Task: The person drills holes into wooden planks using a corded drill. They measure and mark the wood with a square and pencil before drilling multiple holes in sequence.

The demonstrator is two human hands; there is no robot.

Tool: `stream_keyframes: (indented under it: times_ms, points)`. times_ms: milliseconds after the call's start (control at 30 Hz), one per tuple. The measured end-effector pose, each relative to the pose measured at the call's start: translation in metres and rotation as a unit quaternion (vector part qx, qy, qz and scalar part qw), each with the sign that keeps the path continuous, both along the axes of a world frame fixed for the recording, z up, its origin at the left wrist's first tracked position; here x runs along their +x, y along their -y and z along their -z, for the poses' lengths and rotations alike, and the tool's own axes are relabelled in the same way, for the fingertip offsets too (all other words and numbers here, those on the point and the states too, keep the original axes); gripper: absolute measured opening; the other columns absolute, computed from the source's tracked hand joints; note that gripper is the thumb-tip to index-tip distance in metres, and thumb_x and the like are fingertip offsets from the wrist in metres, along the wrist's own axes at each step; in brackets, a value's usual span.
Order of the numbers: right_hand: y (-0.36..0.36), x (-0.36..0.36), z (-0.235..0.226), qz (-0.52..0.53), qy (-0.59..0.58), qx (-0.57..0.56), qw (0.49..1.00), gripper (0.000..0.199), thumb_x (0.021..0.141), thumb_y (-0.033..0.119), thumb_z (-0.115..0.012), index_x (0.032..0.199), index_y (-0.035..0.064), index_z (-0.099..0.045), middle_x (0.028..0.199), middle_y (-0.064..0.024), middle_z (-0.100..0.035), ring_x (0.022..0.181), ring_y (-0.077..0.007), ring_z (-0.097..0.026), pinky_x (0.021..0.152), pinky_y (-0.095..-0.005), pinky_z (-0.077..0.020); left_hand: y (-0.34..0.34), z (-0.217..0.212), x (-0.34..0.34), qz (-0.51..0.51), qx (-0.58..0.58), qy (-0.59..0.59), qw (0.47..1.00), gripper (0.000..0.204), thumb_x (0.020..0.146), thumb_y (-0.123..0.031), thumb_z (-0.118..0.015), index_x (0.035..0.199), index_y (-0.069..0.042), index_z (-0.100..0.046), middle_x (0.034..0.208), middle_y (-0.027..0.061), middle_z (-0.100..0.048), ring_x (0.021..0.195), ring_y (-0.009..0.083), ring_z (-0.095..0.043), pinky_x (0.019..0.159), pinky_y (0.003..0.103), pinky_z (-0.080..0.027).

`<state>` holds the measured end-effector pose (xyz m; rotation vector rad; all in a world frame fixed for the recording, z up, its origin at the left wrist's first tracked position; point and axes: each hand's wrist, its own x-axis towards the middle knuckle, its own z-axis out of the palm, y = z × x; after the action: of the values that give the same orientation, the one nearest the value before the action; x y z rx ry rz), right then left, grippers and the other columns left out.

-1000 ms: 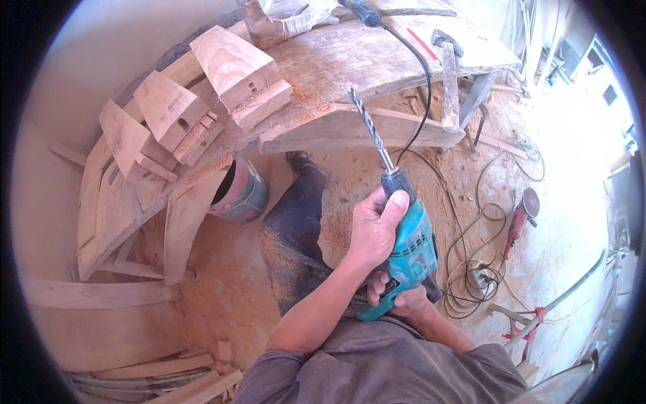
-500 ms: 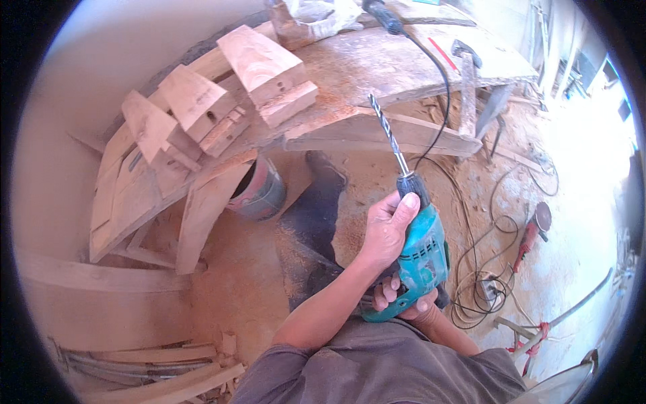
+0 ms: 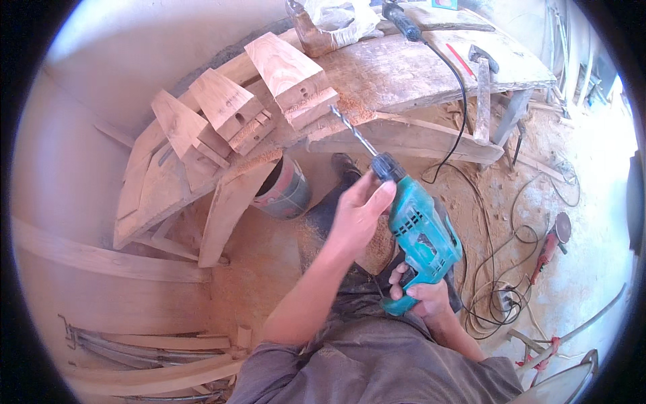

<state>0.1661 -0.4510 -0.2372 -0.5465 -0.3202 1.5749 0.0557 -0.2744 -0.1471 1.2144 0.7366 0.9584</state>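
Observation:
A teal electric drill (image 3: 422,232) with a long twist bit (image 3: 350,129) points up and left toward the wooden workbench (image 3: 404,74). My right hand (image 3: 420,296) grips its handle at the bottom. My left hand (image 3: 360,212) wraps the front of the drill body just behind the chuck. The bit's tip hovers near the edge of the bench, close to a wedge-shaped wood block (image 3: 289,77). Two more wedge blocks (image 3: 225,108) lie further left on the bench.
A red and grey bucket (image 3: 286,192) stands under the bench. Black cables (image 3: 498,269) loop across the sawdust-covered floor at right, near a red angle grinder (image 3: 548,246). Another corded tool (image 3: 404,20) and a hammer (image 3: 483,87) lie on the bench. Planks lean at left.
The drill and both hands have swung left and up, bringing the bit closer to the bench edge and the wedge blocks. The view has shifted with my head.

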Motion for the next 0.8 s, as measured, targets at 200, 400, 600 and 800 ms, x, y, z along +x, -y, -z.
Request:
stream_keyframes:
  times_ms: [200, 400, 600, 800]
  points:
    - [-0.004, 0.016, -0.003, 0.11, 0.116, 0.037, 0.986, 0.059, 0.071, -0.003, -0.077, 0.127, -0.0024, -0.059, 0.105, -0.014, -0.07, 0.087, -0.0277, -0.071, 0.075, -0.0381, -0.0603, -0.079, -0.13, -0.063, -0.197, 0.187, -0.104, 0.957, 0.049, 0.093, -0.029, -0.073, 0.13, 0.003, -0.066, 0.109, 0.0107, -0.072, 0.106, 0.0149, -0.064, 0.096, 0.034, -0.05]
    - [-0.01, 0.017, -0.035, 0.075, 0.283, -0.029, 0.956, 0.053, 0.07, -0.008, -0.067, 0.122, -0.0031, -0.062, 0.108, -0.0152, -0.072, 0.088, -0.0225, -0.071, 0.078, -0.0375, -0.0598, -0.251, -0.168, -0.035, -0.198, 0.263, -0.425, 0.844, 0.091, 0.079, -0.053, -0.078, 0.147, 0.001, -0.051, 0.146, 0.0247, -0.055, 0.135, 0.0329, -0.054, 0.112, 0.042, -0.041]
    - [-0.012, 0.006, -0.035, 0.053, 0.351, -0.033, 0.934, 0.04, 0.08, -0.01, -0.069, 0.12, -0.0029, -0.065, 0.107, -0.0122, -0.071, 0.089, -0.0196, -0.07, 0.079, -0.0352, -0.0586, -0.36, -0.136, -0.028, -0.169, 0.191, -0.571, 0.78, 0.087, 0.079, -0.062, -0.072, 0.145, -0.007, -0.056, 0.151, 0.0184, -0.053, 0.139, 0.0343, -0.05, 0.116, 0.039, -0.038]
    - [-0.019, 0.002, -0.019, 0.005, 0.411, -0.022, 0.912, 0.043, 0.081, -0.011, -0.067, 0.123, -0.0027, -0.063, 0.112, -0.0115, -0.07, 0.092, -0.0181, -0.069, 0.082, -0.0318, -0.0556, -0.339, -0.132, -0.019, -0.145, 0.241, -0.677, 0.68, 0.072, 0.089, -0.069, -0.045, 0.144, -0.023, -0.06, 0.153, 0.0041, -0.053, 0.147, 0.0402, -0.036, 0.119, 0.046, -0.035]
